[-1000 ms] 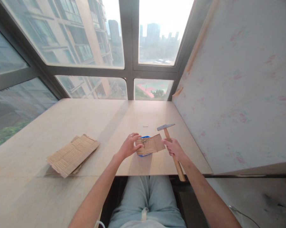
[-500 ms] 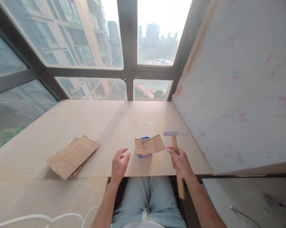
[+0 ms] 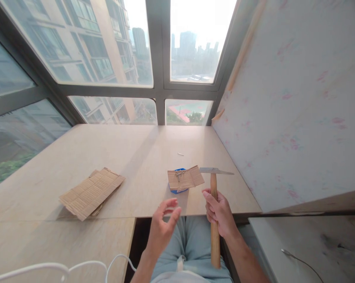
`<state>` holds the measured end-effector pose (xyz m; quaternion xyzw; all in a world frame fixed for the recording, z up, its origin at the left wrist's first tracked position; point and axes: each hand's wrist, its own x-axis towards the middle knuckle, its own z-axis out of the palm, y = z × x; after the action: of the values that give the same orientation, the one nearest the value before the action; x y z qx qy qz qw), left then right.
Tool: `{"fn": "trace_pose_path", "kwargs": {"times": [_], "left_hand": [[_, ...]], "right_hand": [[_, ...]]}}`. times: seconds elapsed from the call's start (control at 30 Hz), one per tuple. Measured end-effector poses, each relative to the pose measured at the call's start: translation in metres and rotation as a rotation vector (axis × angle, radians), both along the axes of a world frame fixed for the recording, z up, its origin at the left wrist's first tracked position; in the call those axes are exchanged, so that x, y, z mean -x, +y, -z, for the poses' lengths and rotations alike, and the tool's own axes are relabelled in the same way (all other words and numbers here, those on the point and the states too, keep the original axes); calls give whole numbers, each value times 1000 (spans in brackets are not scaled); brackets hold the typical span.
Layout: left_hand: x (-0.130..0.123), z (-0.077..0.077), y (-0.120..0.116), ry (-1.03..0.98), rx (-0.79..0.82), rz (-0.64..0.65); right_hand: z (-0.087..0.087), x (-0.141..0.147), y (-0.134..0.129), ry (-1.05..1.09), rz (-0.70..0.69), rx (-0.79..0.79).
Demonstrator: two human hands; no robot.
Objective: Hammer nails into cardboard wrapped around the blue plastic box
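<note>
My right hand (image 3: 219,210) grips the wooden handle of a hammer (image 3: 214,236) whose narrow metal head is uppermost, over the table's front edge. Bare and loosely curled, my left hand (image 3: 165,222) hovers near the same edge, thumb and fingers apart, holding nothing. Between and beyond the hands, a bent piece of corrugated cardboard (image 3: 192,179) rests on a blue object (image 3: 177,192), which it mostly hides. On the cardboard lies a small cluster of nails (image 3: 180,175). A single nail (image 3: 180,154) lies farther back on the table.
Stacked corrugated cardboard sheets (image 3: 92,193) lie on the left of the pale table (image 3: 130,157). Windows stand behind it, and a patterned wall (image 3: 283,129) bounds the right. A white cable (image 3: 86,264) loops at lower left; another cable (image 3: 302,261) lies on a lower surface at right.
My left hand has moved right and closer to my body. My right hand has drawn the hammer slightly left and nearer. The cardboard and nails stay in place.
</note>
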<state>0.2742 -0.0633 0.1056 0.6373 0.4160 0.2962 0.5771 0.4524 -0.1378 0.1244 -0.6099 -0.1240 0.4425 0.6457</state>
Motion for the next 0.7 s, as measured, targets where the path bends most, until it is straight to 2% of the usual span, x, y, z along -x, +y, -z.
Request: {"fn": "trace_pose_path", "kwargs": {"times": [0.07,0.13,0.2,0.27,0.33,0.43,0.5,0.6,0.7], "left_hand": [[-10,-8,-23,-110,154,220],[-20,-8,-42,-227,309,386],[-27,-4,-54,-335,473,446],[-28,-1,-60,-380,595,416],[-25,-2,-59,-355,664,327],[-16,-9,-50,-261,691,195],[-9,-12,-41,-205,658,131],[4,-10,-27,-147,606,13],[19,-1,-13,-100,540,-77]], "right_hand": [[-3,17,0,39,-10,-65],[-4,34,2,68,-19,-118],[-3,47,3,75,-59,-149],[-4,53,5,60,-149,-183],[-7,53,6,32,-260,-218],[-16,40,8,-87,-428,-226],[-24,26,10,-271,-499,-205],[-31,-3,17,-604,-464,-164],[-28,-37,37,-615,-442,-130]]}}
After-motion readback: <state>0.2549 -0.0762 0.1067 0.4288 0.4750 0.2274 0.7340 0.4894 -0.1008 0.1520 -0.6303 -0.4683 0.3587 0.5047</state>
